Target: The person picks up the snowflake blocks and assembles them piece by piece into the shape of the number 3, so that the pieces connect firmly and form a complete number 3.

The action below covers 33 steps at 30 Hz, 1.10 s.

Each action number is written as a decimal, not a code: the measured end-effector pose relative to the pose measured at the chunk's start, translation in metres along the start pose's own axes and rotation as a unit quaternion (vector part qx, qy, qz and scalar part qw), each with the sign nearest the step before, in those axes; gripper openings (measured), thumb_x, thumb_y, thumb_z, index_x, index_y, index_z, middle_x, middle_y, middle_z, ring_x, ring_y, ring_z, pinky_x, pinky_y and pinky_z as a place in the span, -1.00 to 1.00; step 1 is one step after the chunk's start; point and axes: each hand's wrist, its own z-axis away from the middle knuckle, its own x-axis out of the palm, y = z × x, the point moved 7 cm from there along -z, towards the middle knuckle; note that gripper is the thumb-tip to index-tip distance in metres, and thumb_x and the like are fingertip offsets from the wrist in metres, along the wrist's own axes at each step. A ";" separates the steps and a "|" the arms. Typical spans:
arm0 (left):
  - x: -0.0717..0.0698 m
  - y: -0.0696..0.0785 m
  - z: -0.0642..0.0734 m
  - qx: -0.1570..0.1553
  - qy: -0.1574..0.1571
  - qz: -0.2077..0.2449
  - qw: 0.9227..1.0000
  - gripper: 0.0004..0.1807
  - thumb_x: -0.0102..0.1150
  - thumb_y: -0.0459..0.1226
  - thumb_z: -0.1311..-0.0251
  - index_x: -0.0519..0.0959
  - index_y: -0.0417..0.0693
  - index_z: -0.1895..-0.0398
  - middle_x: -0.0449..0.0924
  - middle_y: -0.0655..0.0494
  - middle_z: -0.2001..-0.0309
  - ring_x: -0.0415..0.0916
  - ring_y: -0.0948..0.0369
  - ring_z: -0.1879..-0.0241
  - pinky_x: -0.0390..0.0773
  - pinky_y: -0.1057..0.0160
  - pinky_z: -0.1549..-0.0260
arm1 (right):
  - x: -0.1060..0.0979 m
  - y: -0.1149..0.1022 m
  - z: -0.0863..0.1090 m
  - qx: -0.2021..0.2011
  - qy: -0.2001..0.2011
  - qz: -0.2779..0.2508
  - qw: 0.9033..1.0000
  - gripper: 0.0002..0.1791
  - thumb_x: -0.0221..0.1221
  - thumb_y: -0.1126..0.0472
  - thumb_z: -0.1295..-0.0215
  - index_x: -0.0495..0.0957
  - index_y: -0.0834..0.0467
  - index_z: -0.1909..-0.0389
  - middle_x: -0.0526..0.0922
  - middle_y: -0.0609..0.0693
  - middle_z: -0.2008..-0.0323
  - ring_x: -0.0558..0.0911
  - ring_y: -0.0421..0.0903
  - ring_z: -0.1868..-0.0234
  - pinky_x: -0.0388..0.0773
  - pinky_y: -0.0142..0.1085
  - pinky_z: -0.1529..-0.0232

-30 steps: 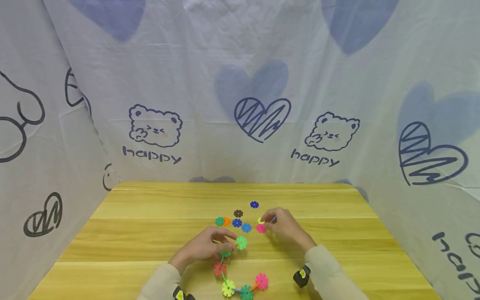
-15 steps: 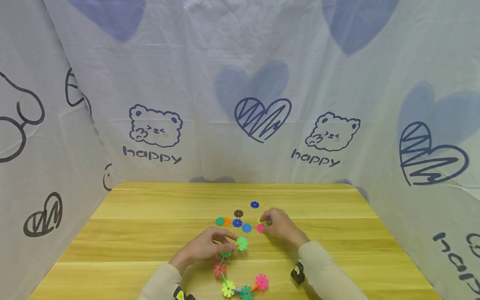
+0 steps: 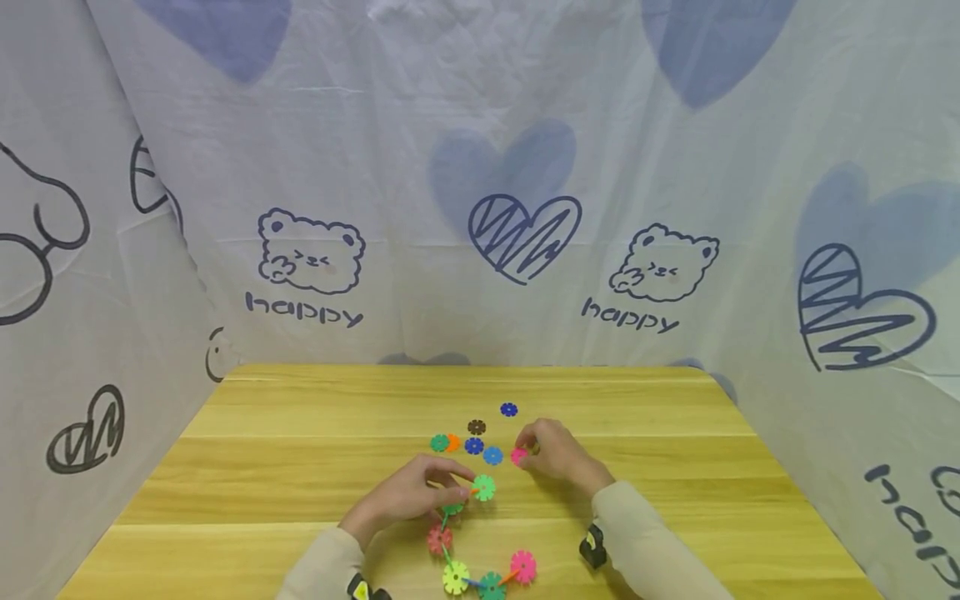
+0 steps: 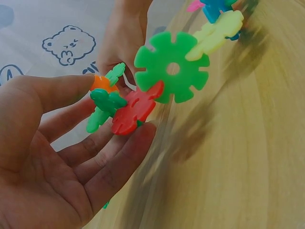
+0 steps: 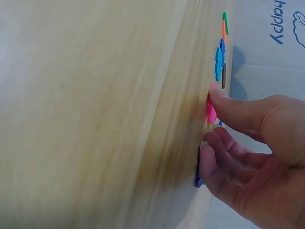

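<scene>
My left hand (image 3: 412, 492) holds a chain of slotted plastic snowflake discs between thumb and fingers. In the left wrist view, the thumb touches an orange disc (image 4: 101, 83), and a fingertip lies by a red disc (image 4: 131, 114). From the hand, the chain runs through a red disc (image 3: 439, 540), a yellow disc (image 3: 455, 577) and a teal disc (image 3: 492, 587) to a pink end disc (image 3: 523, 567). My right hand (image 3: 558, 454) pinches a loose pink disc (image 5: 211, 109) at the table, thumb and fingertips at its edges. Its fingers partly hide neighbouring discs.
Several loose discs lie farther back on the wooden table (image 3: 300, 450): a brown one (image 3: 476, 427), a light blue one (image 3: 492, 456), a dark blue one (image 3: 509, 409), and a teal one (image 3: 439, 442) beside an orange one (image 3: 453, 442). Printed white cloth (image 3: 405, 275) surrounds the table.
My right hand has shifted slightly left and down, onto the pink disc, which moved a little left. The yellow disc beside it is now hidden in the head view. The left hand stays nearly still.
</scene>
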 end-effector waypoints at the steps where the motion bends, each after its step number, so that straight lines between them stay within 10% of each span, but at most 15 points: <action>1: 0.000 0.000 0.000 0.000 -0.001 -0.001 1.000 -0.66 0.25 -0.18 -0.42 0.65 -0.05 -0.18 0.74 -0.18 0.09 0.67 0.16 0.21 0.75 0.14 0.36 | 0.000 0.000 0.000 0.000 -0.001 0.000 1.000 -0.80 0.47 0.33 -0.13 0.72 0.28 0.24 0.76 0.10 0.24 0.66 -0.03 0.18 0.69 -0.07 0.05; 33: -0.002 0.001 0.000 -0.004 0.002 -0.004 1.000 -0.66 0.22 -0.20 -0.45 0.63 -0.06 -0.22 0.73 -0.16 0.07 0.67 0.13 0.18 0.74 -0.01 0.38 | -0.007 -0.003 0.004 -0.022 0.017 -0.022 0.999 -0.87 0.38 0.46 -0.16 0.67 0.20 0.33 0.68 0.00 0.44 0.56 -0.17 0.39 0.53 -0.38 0.33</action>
